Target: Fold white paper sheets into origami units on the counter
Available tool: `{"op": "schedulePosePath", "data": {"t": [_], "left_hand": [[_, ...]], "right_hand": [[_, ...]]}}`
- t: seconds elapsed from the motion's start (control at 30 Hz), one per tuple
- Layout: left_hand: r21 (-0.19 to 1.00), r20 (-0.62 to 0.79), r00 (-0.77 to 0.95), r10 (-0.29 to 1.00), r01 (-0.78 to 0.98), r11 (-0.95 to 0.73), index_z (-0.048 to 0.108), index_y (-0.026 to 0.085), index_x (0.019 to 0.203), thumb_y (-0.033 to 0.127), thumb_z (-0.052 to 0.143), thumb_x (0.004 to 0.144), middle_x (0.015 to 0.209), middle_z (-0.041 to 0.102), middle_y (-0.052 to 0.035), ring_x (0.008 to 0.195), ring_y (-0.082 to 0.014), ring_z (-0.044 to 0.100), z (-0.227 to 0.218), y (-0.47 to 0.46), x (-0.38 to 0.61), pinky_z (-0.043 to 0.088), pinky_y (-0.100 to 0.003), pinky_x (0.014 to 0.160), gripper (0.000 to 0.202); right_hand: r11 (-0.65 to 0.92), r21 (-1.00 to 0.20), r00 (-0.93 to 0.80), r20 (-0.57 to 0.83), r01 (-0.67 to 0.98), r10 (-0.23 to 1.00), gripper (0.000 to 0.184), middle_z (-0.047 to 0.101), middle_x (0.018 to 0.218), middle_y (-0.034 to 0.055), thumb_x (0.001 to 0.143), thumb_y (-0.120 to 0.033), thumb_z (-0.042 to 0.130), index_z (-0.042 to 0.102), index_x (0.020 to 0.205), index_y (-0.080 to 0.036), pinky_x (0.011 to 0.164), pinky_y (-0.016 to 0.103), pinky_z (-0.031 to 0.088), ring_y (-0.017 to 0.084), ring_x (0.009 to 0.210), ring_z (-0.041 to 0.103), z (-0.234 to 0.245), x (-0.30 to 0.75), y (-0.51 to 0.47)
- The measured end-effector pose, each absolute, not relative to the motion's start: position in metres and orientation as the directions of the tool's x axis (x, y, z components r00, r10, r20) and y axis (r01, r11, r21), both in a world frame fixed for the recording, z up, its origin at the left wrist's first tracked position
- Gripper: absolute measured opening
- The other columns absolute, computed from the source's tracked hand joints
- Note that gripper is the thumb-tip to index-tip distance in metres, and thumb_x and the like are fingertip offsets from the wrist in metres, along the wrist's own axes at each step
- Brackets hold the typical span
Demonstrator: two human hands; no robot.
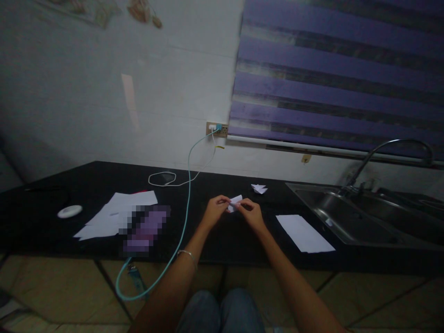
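Note:
Both my hands meet over the black countertop [243, 236] at the middle of the view. My left hand [217, 208] and my right hand [250, 212] each pinch one side of a small folded piece of white paper [235, 202], held just above the counter. A thin bracelet [187, 255] circles my left wrist. A finished folded paper shape [259, 188] lies on the counter behind my right hand. A flat white sheet [304, 232] lies to the right of my right hand.
A loose stack of white sheets [114, 215] lies at the left, beside a small white round object [70, 211]. A teal cable [187, 194] and a white cable [163, 178] run from a wall socket [217, 128]. A steel sink [347, 215] with a tap [388, 150] sits at the right.

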State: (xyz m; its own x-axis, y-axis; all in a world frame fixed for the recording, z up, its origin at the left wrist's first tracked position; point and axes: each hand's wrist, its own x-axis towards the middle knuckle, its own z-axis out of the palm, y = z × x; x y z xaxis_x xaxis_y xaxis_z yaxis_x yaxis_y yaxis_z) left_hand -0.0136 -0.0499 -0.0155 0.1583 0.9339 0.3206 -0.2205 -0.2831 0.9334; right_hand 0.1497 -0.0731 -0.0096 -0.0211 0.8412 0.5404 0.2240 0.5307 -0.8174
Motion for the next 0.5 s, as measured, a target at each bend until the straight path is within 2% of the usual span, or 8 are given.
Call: {"op": "schedulePosePath", "data": {"t": [0.13,0.2,0.3,0.4,0.5], "left_hand": [[0.945,0.307,0.154,0.939,-0.169,-0.281,0.067,0.011,0.081,0.022,0.069,0.068,0.074,0.069,-0.0049,0.060,-0.0129,0.063,-0.014,-0.051,-0.015,0.049,-0.021,0.055,0.017],[0.951,0.292,0.158,0.943,-0.154,-0.268,0.068,0.011,0.085,0.023,0.071,0.067,0.075,0.070,-0.0056,0.060,-0.0129,0.062,-0.013,-0.052,-0.015,0.047,-0.021,0.054,0.022],[0.955,0.282,0.180,0.942,-0.152,-0.257,0.067,0.011,0.089,0.026,0.072,0.067,0.076,0.070,-0.0058,0.060,-0.0128,0.062,-0.014,-0.052,-0.014,0.046,-0.020,0.052,0.027],[0.950,0.303,0.207,0.930,-0.143,-0.278,0.066,0.011,0.089,0.029,0.072,0.068,0.074,0.068,-0.0051,0.058,-0.0120,0.061,-0.016,-0.052,-0.013,0.045,-0.019,0.050,0.029],[0.952,0.301,0.213,0.929,-0.121,-0.281,0.067,0.011,0.087,0.031,0.072,0.069,0.072,0.068,-0.0052,0.057,-0.0116,0.060,-0.018,-0.051,-0.012,0.045,-0.019,0.049,0.028]], "right_hand": [[0.518,-0.810,0.066,0.553,0.275,0.830,0.020,0.059,0.098,0.0079,0.072,-0.039,0.069,0.071,0.074,-0.020,0.075,0.033,0.050,0.021,0.090,0.058,-0.018,0.153,-0.066],[0.501,-0.802,0.123,0.562,0.325,0.818,0.020,0.054,0.113,0.0090,0.070,-0.040,0.070,0.071,0.074,-0.020,0.082,0.036,0.049,0.024,0.105,0.053,-0.022,0.156,-0.063],[0.516,-0.787,0.109,0.577,0.339,0.809,0.019,0.046,0.130,0.0082,0.072,-0.039,0.068,0.071,0.075,-0.021,0.093,0.039,0.044,0.027,0.121,0.043,-0.024,0.157,-0.062],[0.544,-0.787,0.031,0.576,0.290,0.817,0.018,0.042,0.136,0.0087,0.077,-0.038,0.064,0.070,0.077,-0.021,0.093,0.038,0.044,0.026,0.123,0.043,-0.021,0.156,-0.065],[0.554,-0.781,0.003,0.579,0.288,0.815,0.021,0.046,0.134,0.0106,0.079,-0.039,0.061,0.069,0.075,-0.020,0.092,0.038,0.044,0.026,0.122,0.045,-0.017,0.154,-0.068]]}}
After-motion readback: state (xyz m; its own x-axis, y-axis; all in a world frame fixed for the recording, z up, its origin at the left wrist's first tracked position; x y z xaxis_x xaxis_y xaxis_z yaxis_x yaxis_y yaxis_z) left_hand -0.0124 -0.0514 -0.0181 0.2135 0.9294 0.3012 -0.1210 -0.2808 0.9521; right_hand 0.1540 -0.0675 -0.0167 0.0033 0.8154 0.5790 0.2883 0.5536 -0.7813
